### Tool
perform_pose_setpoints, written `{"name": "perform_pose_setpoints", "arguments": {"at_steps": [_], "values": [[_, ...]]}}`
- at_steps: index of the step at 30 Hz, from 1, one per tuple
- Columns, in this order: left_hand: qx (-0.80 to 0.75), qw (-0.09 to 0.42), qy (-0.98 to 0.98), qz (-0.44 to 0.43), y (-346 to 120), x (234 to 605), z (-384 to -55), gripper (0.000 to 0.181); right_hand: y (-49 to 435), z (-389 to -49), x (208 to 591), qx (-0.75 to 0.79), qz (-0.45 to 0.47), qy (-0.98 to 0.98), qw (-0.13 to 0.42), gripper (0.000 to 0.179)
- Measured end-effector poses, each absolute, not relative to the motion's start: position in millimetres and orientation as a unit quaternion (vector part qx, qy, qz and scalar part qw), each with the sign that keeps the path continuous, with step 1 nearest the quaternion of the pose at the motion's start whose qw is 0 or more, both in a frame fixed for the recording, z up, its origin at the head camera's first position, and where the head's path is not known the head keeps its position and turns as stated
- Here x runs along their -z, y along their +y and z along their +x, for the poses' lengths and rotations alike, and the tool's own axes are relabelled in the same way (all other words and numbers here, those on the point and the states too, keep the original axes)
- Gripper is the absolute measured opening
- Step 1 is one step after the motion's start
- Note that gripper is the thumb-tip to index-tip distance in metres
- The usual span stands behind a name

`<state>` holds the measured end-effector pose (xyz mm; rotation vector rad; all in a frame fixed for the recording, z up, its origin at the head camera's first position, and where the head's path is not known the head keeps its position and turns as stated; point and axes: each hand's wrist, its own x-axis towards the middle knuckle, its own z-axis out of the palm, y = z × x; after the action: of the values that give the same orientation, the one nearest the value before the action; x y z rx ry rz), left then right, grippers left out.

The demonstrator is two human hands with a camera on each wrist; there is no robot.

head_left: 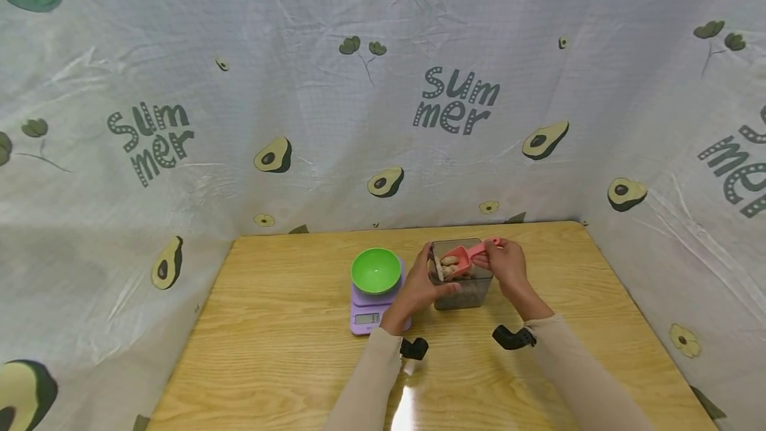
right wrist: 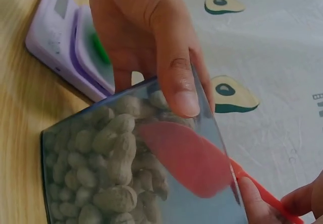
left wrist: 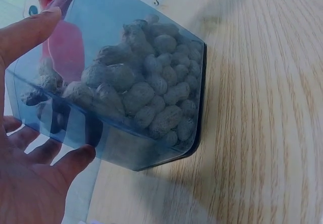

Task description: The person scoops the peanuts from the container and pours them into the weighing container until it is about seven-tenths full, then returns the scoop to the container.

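We see the red scoop (head_left: 459,259) inside the mouth of a clear grey container (head_left: 463,296), its blade among peanuts (left wrist: 164,80). Its long axis slants from the handle, up at the right rim, down and leftward to the blade. The right hand (head_left: 507,263) is nearer to it and pinches the handle, so the blade lies to that hand's left. The left hand (head_left: 419,290) grips the container's left side, thumb and fingers spread around its wall. Just left of that hand is a lilac scale (head_left: 362,302) bearing a green bowl (head_left: 376,271), all over the wooden tabletop (head_left: 287,331). The head view shows the bowl whole, where the right wrist view gives us only a green sliver; the left wrist view, through the clear wall, reveals peanuts piled toward the base. We cannot tell whether any rest in the scoop.
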<state>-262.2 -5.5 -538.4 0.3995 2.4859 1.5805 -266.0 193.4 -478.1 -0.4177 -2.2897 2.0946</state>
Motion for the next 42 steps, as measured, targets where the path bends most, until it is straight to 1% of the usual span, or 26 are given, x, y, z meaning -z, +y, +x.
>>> {"name": "perform_pose_setpoints", "arguments": {"at_steps": [3, 10, 15, 18, 21, 24, 29, 34, 39, 42], "values": [[-0.534, 0.085, 0.830, 0.139, -6.3, 539.3, -262.6, 0.111, 196.4, -265.9, 479.1, -0.678, -0.142, -0.721, 0.000, 0.039], [-0.539, 0.090, 0.825, 0.146, -7.1, 540.3, -262.3, 0.111, 211.6, -264.0, 485.4, -0.753, -0.165, -0.636, -0.024, 0.039], [-0.512, 0.087, 0.841, 0.152, -6.7, 538.3, -260.6, 0.113, 218.6, -260.2, 491.3, -0.794, -0.172, -0.583, -0.021, 0.042], [-0.502, 0.080, 0.846, 0.163, -8.0, 533.4, -258.1, 0.113, 221.0, -258.0, 490.8, -0.809, -0.172, -0.562, -0.013, 0.036], [-0.487, 0.060, 0.853, 0.177, -14.0, 522.7, -253.9, 0.112, 221.5, -256.4, 484.8, -0.822, -0.166, -0.544, -0.006, 0.024], [-0.477, 0.032, 0.859, 0.183, -24.1, 510.2, -248.7, 0.111, 219.4, -255.4, 475.3, -0.835, -0.150, -0.530, -0.006, 0.017], [-0.486, -0.004, 0.856, 0.176, -44.6, 494.8, -238.1, 0.102, 208.5, -253.2, 459.8, -0.843, -0.132, -0.521, -0.008, 0.017], [-0.489, -0.038, 0.855, 0.165, -67.4, 488.8, -231.2, 0.094, 189.7, -254.2, 452.6, -0.844, -0.129, -0.520, -0.014, 0.019], [-0.466, -0.062, 0.874, 0.126, -92.9, 492.4, -229.9, 0.097, 167.0, -258.8, 453.7, -0.835, -0.133, -0.533, -0.019, 0.019], [-0.449, -0.063, 0.886, 0.101, -108.9, 498.8, -230.5, 0.103, 151.9, -263.2, 457.2, -0.826, -0.136, -0.546, -0.020, 0.019]]}}
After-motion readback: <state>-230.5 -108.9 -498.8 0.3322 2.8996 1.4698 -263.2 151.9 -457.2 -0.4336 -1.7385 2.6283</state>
